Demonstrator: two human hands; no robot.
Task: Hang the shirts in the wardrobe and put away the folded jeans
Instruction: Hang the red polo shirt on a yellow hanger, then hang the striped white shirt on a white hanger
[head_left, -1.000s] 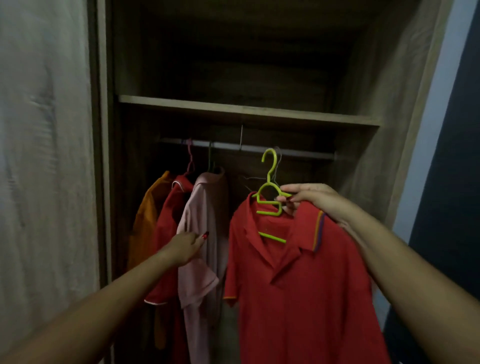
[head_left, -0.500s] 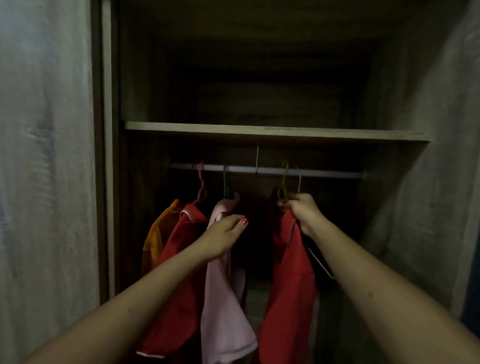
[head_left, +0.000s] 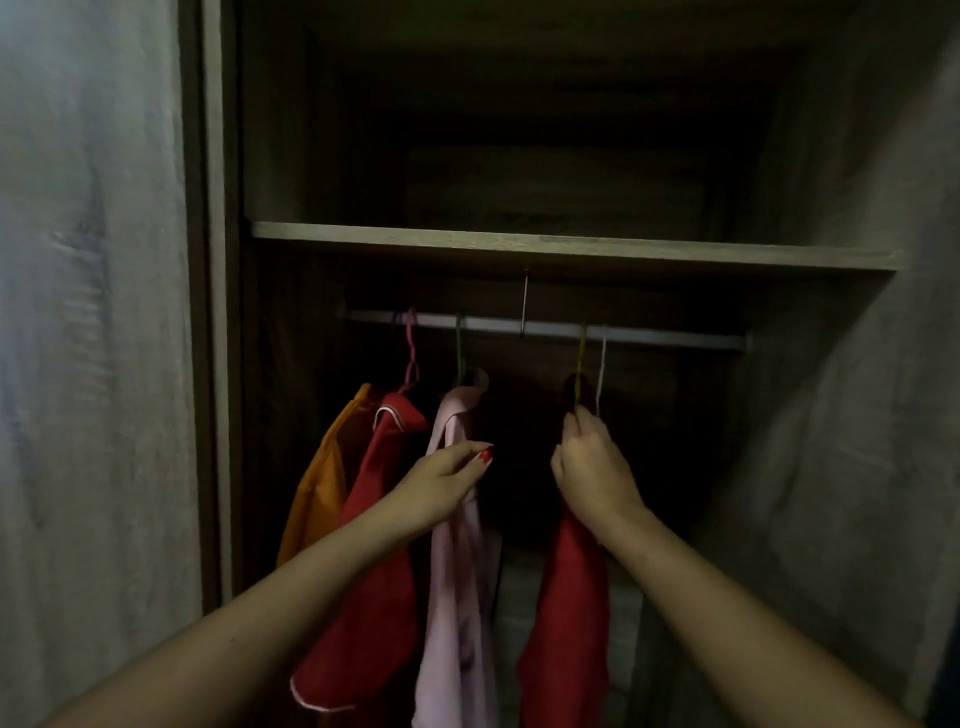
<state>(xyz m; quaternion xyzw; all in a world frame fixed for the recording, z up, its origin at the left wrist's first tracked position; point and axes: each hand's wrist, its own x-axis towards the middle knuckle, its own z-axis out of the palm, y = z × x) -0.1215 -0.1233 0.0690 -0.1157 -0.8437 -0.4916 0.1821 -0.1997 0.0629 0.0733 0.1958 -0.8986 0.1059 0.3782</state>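
A red shirt (head_left: 566, 623) hangs edge-on from a green hanger (head_left: 581, 358) hooked over the wardrobe rail (head_left: 675, 339). My right hand (head_left: 592, 467) grips the hanger's neck and the shirt's collar just below the rail. To the left, my left hand (head_left: 441, 483) rests against a pink shirt (head_left: 457, 597), fingers loosely curled on its shoulder. Further left hang a red shirt with white trim (head_left: 374, 571) and an orange shirt (head_left: 322, 478). No jeans are in view.
A wooden shelf (head_left: 571, 248) spans the wardrobe just above the rail, with a dark compartment over it. A thin white hanger (head_left: 601, 374) hangs right of the green one. The wardrobe door (head_left: 93, 364) stands at the left, the side wall (head_left: 857, 415) at the right.
The red shirt has gone from held out in front, facing me, to hanging edge-on with its hook over the rail. My left hand rose from low on the pink shirt to its shoulder.
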